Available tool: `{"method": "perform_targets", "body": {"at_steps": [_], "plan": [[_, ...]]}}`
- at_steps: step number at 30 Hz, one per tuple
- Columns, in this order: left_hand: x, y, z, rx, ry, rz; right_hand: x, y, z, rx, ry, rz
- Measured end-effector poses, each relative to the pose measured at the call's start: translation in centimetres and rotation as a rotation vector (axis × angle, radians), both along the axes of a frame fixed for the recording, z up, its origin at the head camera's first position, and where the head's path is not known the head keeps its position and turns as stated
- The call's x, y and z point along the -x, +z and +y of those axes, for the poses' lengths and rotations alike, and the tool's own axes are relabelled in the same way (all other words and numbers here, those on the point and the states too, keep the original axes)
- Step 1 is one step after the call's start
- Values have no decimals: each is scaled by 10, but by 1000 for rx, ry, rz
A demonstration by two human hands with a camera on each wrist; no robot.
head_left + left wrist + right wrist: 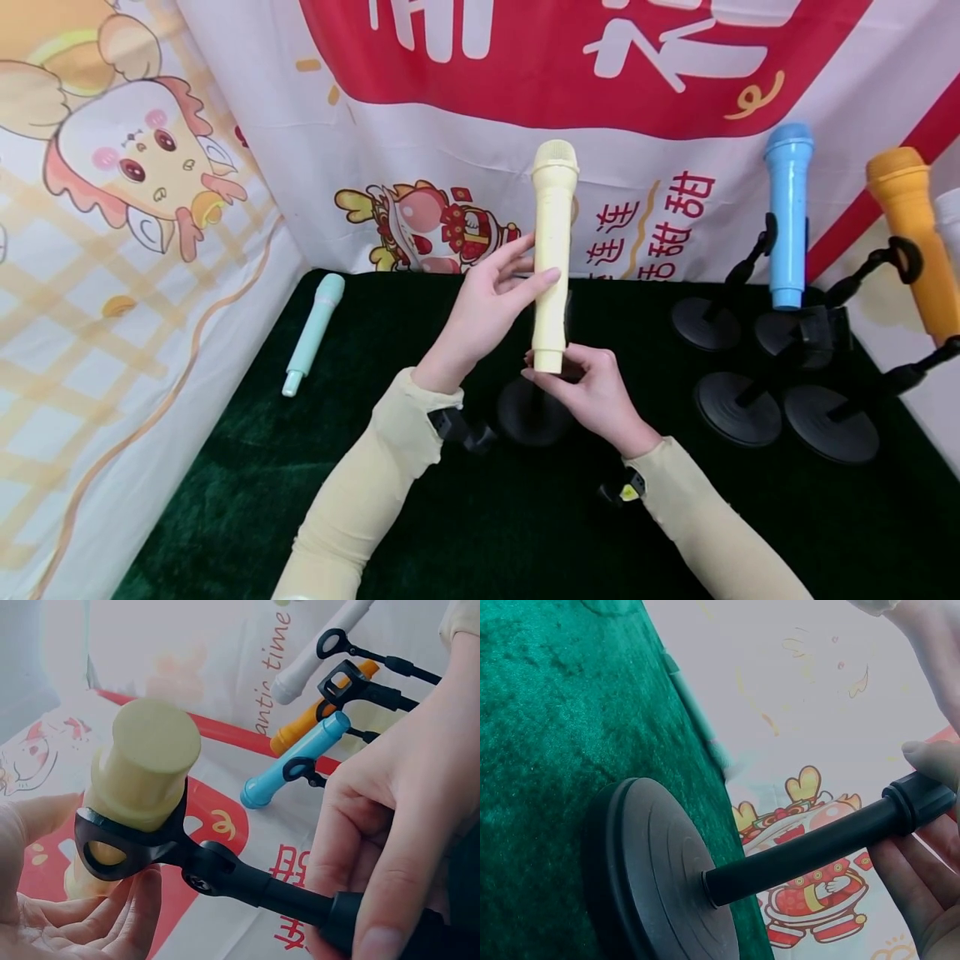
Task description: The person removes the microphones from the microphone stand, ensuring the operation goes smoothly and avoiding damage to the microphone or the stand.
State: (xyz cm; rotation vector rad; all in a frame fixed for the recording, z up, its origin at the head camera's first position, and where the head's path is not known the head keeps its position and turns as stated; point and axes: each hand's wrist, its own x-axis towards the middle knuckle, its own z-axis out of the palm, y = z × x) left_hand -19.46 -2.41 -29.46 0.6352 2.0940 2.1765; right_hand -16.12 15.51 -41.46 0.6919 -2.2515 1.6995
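Observation:
A pale yellow microphone (pixel 553 225) stands nearly upright in the middle of the head view, grille at the top. My left hand (pixel 480 308) holds it around the middle, thumb across its front. In the left wrist view, the microphone's lower body (pixel 142 776) sits in the black clip (pixel 171 846) of a stand. My right hand (pixel 600 396) grips the stand near the collar (pixel 922 802) of its pole, just below the microphone. The stand's round black base (pixel 528 421) is partly hidden by shadow; in the right wrist view the pole (pixel 795 855) rises from it.
A mint green microphone (pixel 315 333) lies on the dark green cloth (pixel 247 467) at left. At right, a blue microphone (pixel 787 217), an orange one (pixel 915 242) and a white one (pixel 315 652) rest in black stands (pixel 738 408). A printed curtain (pixel 450 142) hangs behind.

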Motion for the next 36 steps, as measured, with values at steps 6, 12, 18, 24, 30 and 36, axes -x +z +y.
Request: {"method": "perform_targets", "body": {"at_steps": [6, 12, 18, 24, 30, 36], "plan": [[-5, -8, -3, 8, -9, -7, 2, -5, 1, 8, 11, 22], [-12, -13, -5, 19, -27, -2, 1, -3, -1, 0, -5, -14], [-16, -15, -5, 50, -3, 6, -11, 20, -6, -7, -1, -13], [-18, -15, -4, 41, 0, 26, -13, 21, -6, -1, -4, -18], [-18, -14, -3, 27, -2, 39, 1, -4, -1, 36, 4, -33], [-17, -14, -3, 25, -3, 41, 4, -8, 1, 69, 41, -51]]}}
